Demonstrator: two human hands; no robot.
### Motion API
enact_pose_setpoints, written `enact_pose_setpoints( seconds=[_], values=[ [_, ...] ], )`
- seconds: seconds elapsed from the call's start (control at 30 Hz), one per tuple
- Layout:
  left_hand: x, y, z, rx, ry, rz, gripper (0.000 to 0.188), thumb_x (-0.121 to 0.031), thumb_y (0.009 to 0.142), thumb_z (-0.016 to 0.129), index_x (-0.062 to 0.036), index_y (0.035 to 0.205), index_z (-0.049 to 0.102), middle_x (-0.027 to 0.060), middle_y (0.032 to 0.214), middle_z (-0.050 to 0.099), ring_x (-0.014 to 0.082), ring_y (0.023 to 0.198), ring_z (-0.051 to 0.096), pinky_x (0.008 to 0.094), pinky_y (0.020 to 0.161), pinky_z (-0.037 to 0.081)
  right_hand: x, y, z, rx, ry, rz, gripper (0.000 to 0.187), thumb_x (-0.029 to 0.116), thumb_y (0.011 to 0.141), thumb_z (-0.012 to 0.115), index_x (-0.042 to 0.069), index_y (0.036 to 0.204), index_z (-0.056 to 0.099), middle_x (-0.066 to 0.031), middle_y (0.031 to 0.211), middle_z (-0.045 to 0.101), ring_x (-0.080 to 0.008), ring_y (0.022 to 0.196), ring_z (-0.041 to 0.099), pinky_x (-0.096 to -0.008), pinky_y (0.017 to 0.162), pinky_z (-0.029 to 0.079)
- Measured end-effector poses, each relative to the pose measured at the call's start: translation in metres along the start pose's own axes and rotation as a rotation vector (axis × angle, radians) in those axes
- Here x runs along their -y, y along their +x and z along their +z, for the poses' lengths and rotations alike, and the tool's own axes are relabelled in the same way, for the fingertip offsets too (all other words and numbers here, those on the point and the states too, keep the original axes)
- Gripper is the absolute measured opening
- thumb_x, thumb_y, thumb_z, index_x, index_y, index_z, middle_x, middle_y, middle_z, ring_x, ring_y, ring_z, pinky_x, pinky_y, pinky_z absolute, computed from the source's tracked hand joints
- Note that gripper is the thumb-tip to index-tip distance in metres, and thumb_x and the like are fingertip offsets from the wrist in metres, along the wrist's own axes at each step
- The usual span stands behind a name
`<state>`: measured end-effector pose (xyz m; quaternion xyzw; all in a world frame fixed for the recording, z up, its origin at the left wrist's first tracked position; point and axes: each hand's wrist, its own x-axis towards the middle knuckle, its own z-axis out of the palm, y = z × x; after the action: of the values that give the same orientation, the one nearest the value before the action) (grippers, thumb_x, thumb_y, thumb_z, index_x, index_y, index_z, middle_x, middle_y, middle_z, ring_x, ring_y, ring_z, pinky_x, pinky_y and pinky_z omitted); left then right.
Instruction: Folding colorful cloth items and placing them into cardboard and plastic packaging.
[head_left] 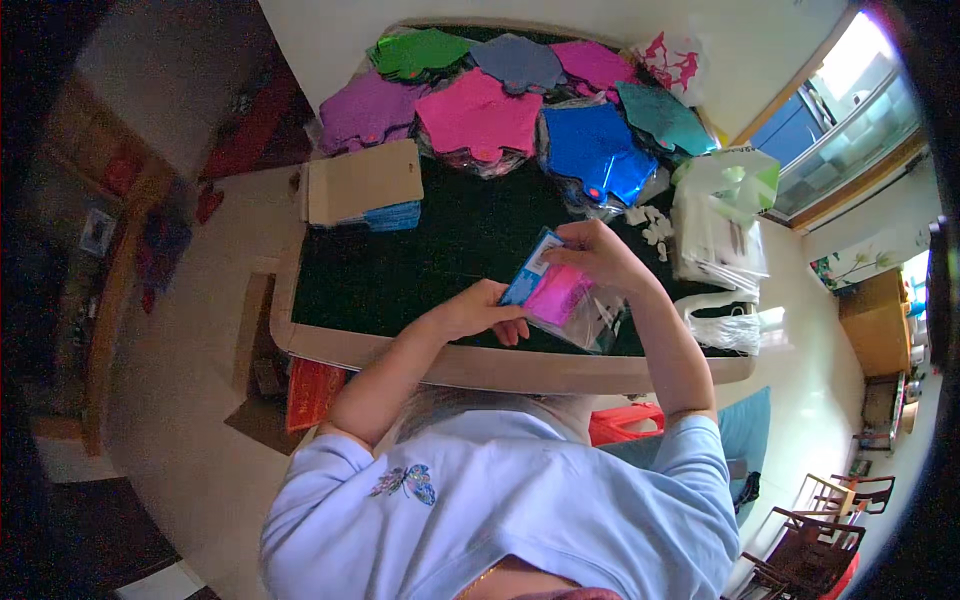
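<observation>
Pink packet (560,294) with blue card (520,288), gripped by left fingers (510,328) and right fingers (574,238); card fitting seems underway, next move calling for alignment

On the table (500,372), 7 piles (480,118) lie behind the packet (560,295), cards (365,182) left, bags (712,238) right.

A white rectangular label (543,254), its print too small to read, stands on the blue card header (517,289) of the clear plastic packet with bright pink contents (560,294). Small dark lettering (746,151) marks the upper edge of the crumpled translucent white-and-green plastic bag (738,180).
</observation>
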<state>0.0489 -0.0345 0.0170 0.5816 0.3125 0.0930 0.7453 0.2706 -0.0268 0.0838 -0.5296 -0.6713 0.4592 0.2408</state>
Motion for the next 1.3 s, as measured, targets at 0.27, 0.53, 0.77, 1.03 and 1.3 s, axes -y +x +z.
enact_pose_setpoints(
  seconds=[0.27,0.53,0.77,1.03,1.3],
  values=[
    [-0.004,-0.006,-0.01,-0.054,-0.248,0.246,0.034,-0.014,0.09,0.05,-0.0038,0.122,0.048,0.0068,0.102,0.062,0.0152,0.091,0.06,0.0317,0.075,0.052,0.013,-0.008,-0.002,0.008,0.096,0.057,0.019,0.015,0.078,0.065,-0.003,0.081,0.06,-0.0051,0.075,0.062,-0.0092,0.07,0.054,-0.0269,0.061,0.044],
    [-0.005,0.01,-0.009,-0.35,0.17,0.267,0.012,-0.013,0.08,0.065,-0.002,0.085,0.065,-0.0014,0.065,0.06,0.0049,0.058,0.052,0.0201,0.055,0.042,-0.005,-0.002,0.005,-0.008,0.015,0.025,0.018,0.016,0.078,0.066,0.001,0.073,0.057,0.0041,0.061,0.049,-0.0024,0.057,0.041,-0.0227,0.048,0.033],
    [-0.005,0.014,-0.008,-0.416,0.168,0.33,0.011,-0.011,0.076,0.069,-0.0028,0.074,0.062,-0.0001,0.065,0.06,0.0044,0.058,0.053,0.0211,0.053,0.043,-0.011,0.0,0.01,0.003,0.03,-0.004,0.012,0.012,0.079,0.064,0.001,0.076,0.058,0.0031,0.064,0.053,-0.0028,0.061,0.045,-0.0222,0.051,0.035],
    [-0.011,0.01,-0.009,-0.291,0.07,0.286,0.012,-0.01,0.078,0.068,-0.0021,0.077,0.059,0.0018,0.066,0.058,0.0067,0.055,0.051,0.0228,0.05,0.043,0.005,-0.005,0.004,0.008,0.013,-0.001,0.015,0.014,0.078,0.065,0.002,0.075,0.057,0.0042,0.063,0.049,-0.0035,0.06,0.041,-0.0235,0.051,0.034],
    [-0.012,0.004,-0.003,-0.264,0.013,0.268,0.013,-0.012,0.081,0.064,0.0003,0.086,0.062,0.0028,0.071,0.061,0.0074,0.062,0.055,0.0234,0.057,0.047,0.009,-0.005,0.001,-0.013,0.008,0.112,0.017,0.014,0.078,0.066,-0.001,0.081,0.058,-0.0012,0.065,0.055,-0.0076,0.062,0.045,-0.0269,0.053,0.039]
  ],
)
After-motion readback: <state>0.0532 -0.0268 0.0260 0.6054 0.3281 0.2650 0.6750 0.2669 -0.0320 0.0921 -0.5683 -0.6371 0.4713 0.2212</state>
